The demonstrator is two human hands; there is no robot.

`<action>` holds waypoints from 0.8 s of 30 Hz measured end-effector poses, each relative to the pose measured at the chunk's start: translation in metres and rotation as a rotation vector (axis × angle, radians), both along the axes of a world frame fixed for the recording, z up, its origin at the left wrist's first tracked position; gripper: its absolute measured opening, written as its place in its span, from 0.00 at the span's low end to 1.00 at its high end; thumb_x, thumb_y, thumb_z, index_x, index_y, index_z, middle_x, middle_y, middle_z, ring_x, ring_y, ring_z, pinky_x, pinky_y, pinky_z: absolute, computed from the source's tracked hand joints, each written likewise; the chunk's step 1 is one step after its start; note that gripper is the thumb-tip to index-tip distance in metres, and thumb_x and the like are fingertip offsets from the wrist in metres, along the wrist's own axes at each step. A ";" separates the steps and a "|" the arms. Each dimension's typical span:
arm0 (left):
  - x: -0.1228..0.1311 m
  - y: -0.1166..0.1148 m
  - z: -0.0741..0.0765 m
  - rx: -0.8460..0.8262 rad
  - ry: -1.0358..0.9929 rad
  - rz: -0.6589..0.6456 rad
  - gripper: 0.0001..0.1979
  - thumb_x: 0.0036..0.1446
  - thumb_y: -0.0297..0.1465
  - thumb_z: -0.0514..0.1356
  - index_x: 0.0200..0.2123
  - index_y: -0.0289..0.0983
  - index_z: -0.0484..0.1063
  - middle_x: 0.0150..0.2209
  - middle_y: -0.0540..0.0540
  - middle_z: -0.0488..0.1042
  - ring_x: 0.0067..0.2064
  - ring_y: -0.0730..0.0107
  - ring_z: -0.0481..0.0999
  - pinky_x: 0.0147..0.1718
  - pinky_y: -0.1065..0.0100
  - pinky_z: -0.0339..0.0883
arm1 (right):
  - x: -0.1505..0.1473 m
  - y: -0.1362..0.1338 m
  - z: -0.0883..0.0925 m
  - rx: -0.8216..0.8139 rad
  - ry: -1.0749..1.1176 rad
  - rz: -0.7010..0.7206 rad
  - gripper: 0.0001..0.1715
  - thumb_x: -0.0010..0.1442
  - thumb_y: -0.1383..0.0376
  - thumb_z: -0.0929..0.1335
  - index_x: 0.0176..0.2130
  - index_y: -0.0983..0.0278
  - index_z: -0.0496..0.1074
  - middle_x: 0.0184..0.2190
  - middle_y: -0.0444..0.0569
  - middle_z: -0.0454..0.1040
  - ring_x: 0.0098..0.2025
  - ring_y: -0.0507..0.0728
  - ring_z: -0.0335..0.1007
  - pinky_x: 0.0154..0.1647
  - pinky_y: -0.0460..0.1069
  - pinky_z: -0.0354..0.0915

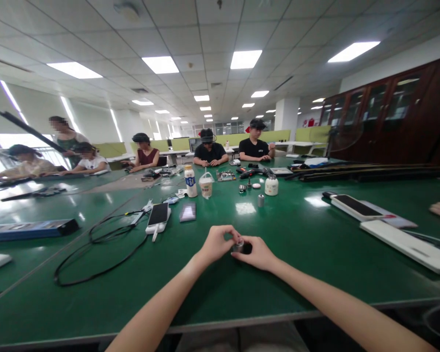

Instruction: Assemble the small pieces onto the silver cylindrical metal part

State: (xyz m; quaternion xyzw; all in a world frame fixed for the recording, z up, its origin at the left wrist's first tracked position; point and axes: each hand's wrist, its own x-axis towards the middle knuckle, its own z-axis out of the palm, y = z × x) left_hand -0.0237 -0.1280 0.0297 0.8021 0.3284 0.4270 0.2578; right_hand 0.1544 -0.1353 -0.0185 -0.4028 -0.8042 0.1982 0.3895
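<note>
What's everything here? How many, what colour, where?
table: 1, green, below
small cylinder: 1, grey, front centre
second cylinder: 1, grey, farther out
bottle: 1, cream, mid-table
lidded tub: 1, whitish, beside bottle
jar: 1, white, beside second cylinder
phone: 1, black, left
power strip: 1, blue, left
clutter: many pieces, mixed, across table
cabinet: 1, brown, right
people: at least 6, mixed clothes, beyond
ceiling lights: many, white, overhead
left hand: 1, bare, at small cylinder
right hand: 1, bare, at small cylinder
</note>
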 end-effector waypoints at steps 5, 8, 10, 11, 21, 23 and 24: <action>-0.003 0.015 0.008 -0.136 0.034 -0.119 0.06 0.45 0.28 0.70 0.27 0.33 0.76 0.29 0.44 0.81 0.32 0.64 0.82 0.35 0.67 0.75 | 0.001 0.003 -0.001 -0.009 -0.007 0.013 0.13 0.52 0.57 0.73 0.34 0.64 0.76 0.29 0.45 0.79 0.32 0.58 0.74 0.33 0.48 0.66; -0.003 0.018 0.008 -0.148 0.026 -0.131 0.09 0.44 0.30 0.71 0.27 0.33 0.76 0.28 0.44 0.82 0.32 0.63 0.82 0.35 0.66 0.76 | 0.002 0.003 -0.001 -0.005 -0.004 0.034 0.15 0.52 0.56 0.73 0.35 0.64 0.76 0.30 0.45 0.79 0.32 0.57 0.74 0.34 0.48 0.66; -0.003 0.015 0.005 -0.127 0.000 -0.100 0.08 0.45 0.30 0.70 0.27 0.33 0.76 0.29 0.43 0.82 0.34 0.62 0.82 0.36 0.65 0.76 | 0.003 0.004 -0.001 0.000 0.001 0.051 0.15 0.52 0.55 0.74 0.34 0.64 0.76 0.30 0.45 0.79 0.32 0.57 0.74 0.34 0.48 0.66; -0.002 0.012 0.003 -0.111 -0.017 -0.076 0.07 0.47 0.29 0.69 0.27 0.33 0.76 0.30 0.43 0.82 0.35 0.61 0.83 0.37 0.65 0.76 | 0.003 0.004 -0.001 0.004 0.004 0.059 0.14 0.52 0.55 0.74 0.33 0.64 0.76 0.30 0.45 0.79 0.32 0.57 0.74 0.34 0.48 0.66; 0.004 -0.006 -0.014 0.078 -0.043 0.052 0.10 0.52 0.19 0.61 0.29 0.37 0.80 0.35 0.45 0.83 0.41 0.61 0.82 0.45 0.63 0.73 | 0.002 0.006 -0.004 0.023 0.026 0.081 0.13 0.53 0.58 0.73 0.35 0.64 0.76 0.30 0.45 0.78 0.32 0.58 0.73 0.34 0.48 0.66; 0.004 -0.007 -0.014 0.104 -0.036 0.062 0.10 0.52 0.19 0.62 0.30 0.38 0.81 0.36 0.46 0.83 0.40 0.62 0.82 0.44 0.64 0.73 | 0.002 0.005 -0.004 0.023 0.022 0.086 0.13 0.53 0.58 0.72 0.35 0.65 0.76 0.31 0.46 0.78 0.33 0.58 0.74 0.35 0.49 0.66; 0.003 -0.008 -0.013 0.114 -0.031 0.062 0.11 0.52 0.19 0.62 0.31 0.39 0.82 0.36 0.46 0.83 0.39 0.63 0.82 0.43 0.65 0.73 | 0.002 0.005 -0.004 0.024 0.020 0.086 0.13 0.53 0.58 0.72 0.36 0.65 0.76 0.31 0.46 0.78 0.33 0.58 0.74 0.36 0.49 0.66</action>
